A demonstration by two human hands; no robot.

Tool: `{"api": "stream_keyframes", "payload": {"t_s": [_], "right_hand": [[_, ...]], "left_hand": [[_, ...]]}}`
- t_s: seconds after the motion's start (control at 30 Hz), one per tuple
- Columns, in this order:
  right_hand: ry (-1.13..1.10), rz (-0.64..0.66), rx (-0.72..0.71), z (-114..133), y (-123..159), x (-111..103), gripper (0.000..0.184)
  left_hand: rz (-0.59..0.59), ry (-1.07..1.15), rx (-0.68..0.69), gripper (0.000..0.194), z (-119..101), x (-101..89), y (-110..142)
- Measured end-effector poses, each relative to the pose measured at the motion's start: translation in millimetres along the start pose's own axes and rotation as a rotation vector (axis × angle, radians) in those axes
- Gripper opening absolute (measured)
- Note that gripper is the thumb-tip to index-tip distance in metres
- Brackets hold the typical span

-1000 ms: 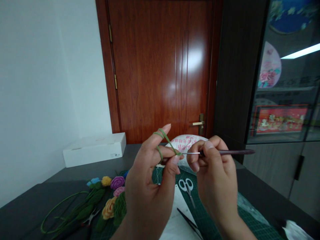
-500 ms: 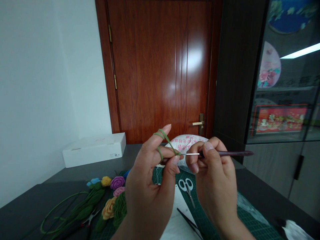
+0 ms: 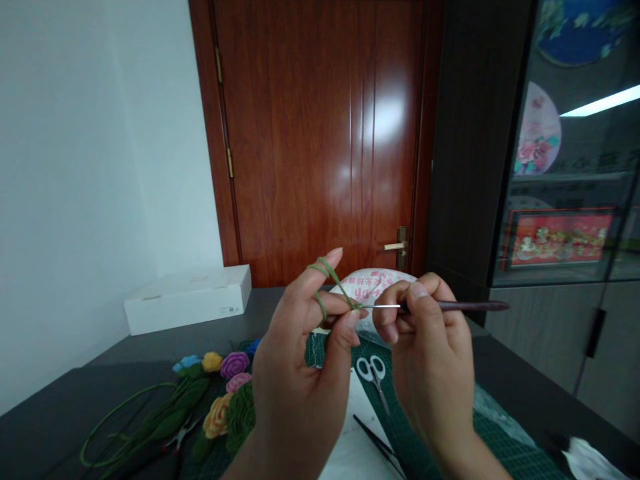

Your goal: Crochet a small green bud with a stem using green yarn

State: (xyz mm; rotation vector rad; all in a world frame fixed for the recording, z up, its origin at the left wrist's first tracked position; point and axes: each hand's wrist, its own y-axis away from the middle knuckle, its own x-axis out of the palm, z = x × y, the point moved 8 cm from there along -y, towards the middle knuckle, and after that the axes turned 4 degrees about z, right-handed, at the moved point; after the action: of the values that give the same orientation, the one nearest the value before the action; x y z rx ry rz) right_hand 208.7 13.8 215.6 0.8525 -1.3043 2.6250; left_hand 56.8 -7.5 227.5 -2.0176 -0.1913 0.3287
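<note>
The left hand [image 3: 303, 360] has its grip pinched together on the working end of a thin green strand of yarn [image 3: 341, 285], which loops around its fingers above the black tabletop [image 3: 65, 413]. The right hand's [image 3: 435, 353] grip is clamped on the dark, slender handle of a metal-shafted crochet hook [image 3: 473, 306], its tip meeting the yarn at the left fingertips.

Behind them sits a white plastic bag with pink lettering [image 3: 370, 280]; its contents cannot be made out. A long white cardboard box [image 3: 187, 300] stands closed, hiding its inside. In the dark, glass-fronted cabinet [image 3: 475, 133], a round blue panel [image 3: 580, 33], a pale flowered disc [image 3: 539, 137] and a red framed picture [image 3: 563, 238] show behind the glass.
</note>
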Motion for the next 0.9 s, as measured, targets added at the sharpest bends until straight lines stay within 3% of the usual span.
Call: {"api": "stream_keyframes", "payload": {"t_s": [0.7, 0.8, 0.9], "right_hand": [[-0.023, -0.008, 0.017, -2, 2, 0, 0.027], [-0.079, 0.012, 0.071, -8, 2, 2, 0.028], [-0.238, 0.044, 0.261, -27, 1, 7, 0.033]], "left_hand": [[0.010, -0.004, 0.022, 0.053, -3, 0.8, -2], [0.022, 0.005, 0.007, 0.051, -1, 1.8, -2], [0.027, 0.067, 0.003, 0.050, 0, 2.4, -3]]}}
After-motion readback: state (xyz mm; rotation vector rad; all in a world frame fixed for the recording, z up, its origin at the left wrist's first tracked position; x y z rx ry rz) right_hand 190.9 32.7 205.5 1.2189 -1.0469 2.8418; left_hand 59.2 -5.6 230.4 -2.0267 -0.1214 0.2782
